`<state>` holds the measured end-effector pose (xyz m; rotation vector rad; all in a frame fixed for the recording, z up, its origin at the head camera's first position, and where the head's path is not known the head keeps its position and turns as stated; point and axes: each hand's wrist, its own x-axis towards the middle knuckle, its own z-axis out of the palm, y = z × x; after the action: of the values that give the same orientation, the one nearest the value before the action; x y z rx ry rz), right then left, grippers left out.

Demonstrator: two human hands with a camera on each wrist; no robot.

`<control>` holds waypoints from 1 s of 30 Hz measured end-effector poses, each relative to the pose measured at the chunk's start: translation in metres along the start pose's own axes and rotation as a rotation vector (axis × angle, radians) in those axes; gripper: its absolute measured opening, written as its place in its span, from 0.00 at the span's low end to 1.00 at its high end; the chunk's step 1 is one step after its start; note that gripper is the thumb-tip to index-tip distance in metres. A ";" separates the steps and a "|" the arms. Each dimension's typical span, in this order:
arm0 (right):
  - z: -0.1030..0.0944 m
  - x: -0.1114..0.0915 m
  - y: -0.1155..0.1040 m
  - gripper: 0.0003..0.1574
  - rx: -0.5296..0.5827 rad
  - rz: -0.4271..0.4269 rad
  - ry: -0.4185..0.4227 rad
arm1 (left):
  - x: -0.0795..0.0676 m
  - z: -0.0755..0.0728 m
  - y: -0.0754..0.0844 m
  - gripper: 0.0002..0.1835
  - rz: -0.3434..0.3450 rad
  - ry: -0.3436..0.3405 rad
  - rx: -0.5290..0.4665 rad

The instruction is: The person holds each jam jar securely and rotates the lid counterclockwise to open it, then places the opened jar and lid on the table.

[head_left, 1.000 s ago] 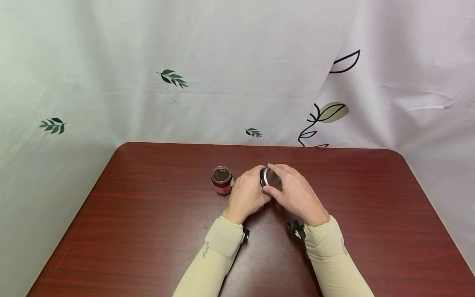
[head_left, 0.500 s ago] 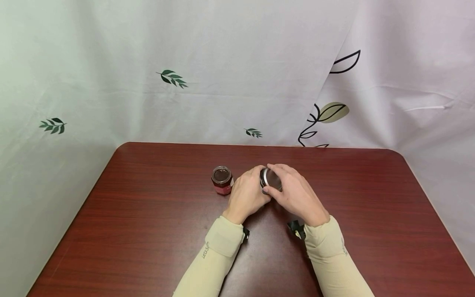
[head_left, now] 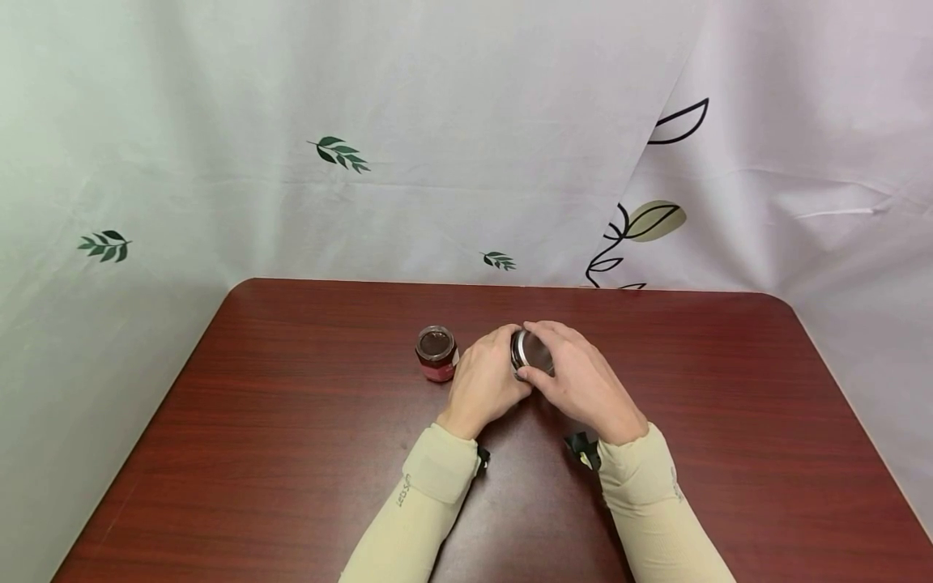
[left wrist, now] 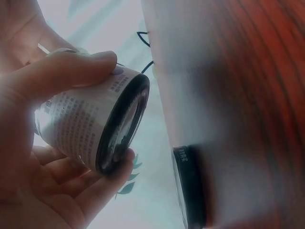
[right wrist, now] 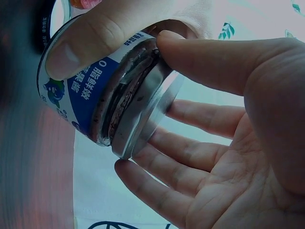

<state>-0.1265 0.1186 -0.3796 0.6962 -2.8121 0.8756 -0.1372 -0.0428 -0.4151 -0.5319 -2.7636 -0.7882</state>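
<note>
In the head view my left hand (head_left: pixel 487 368) grips a tilted glass jar (right wrist: pixel 90 90) with a blue and white printed label. Its thumb lies over the label, and the jar's dark-rimmed base shows in the left wrist view. At the other end, my right hand (head_left: pixel 583 368) holds the round metal lid (head_left: pixel 538 354) by its edge, thumb on one side and fingertips on the other. The lid (right wrist: pixel 143 117) sits at the jar's mouth, with dark contents just below it. Close to the left hand's knuckles stands a second jar (head_left: pixel 437 352) with dark contents and a red label.
Low on the table lies a dark round piece (left wrist: pixel 190 186) with white print, hidden from the head view. The reddish-brown wooden table (head_left: pixel 291 453) ends at the back against a white curtain (head_left: pixel 408 146) with leaf prints. A dark wrist device (head_left: pixel 583 449) shows by the right sleeve.
</note>
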 end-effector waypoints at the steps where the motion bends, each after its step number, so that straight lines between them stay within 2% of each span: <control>1: 0.000 0.000 0.000 0.39 0.002 -0.002 0.000 | 0.000 0.000 0.000 0.37 -0.001 -0.002 -0.001; 30: -0.003 0.000 0.002 0.37 0.061 -0.045 -0.016 | 0.000 0.000 -0.002 0.37 0.008 -0.011 -0.007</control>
<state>-0.1277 0.1221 -0.3782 0.7744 -2.7826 0.9554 -0.1383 -0.0446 -0.4159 -0.5499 -2.7680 -0.7959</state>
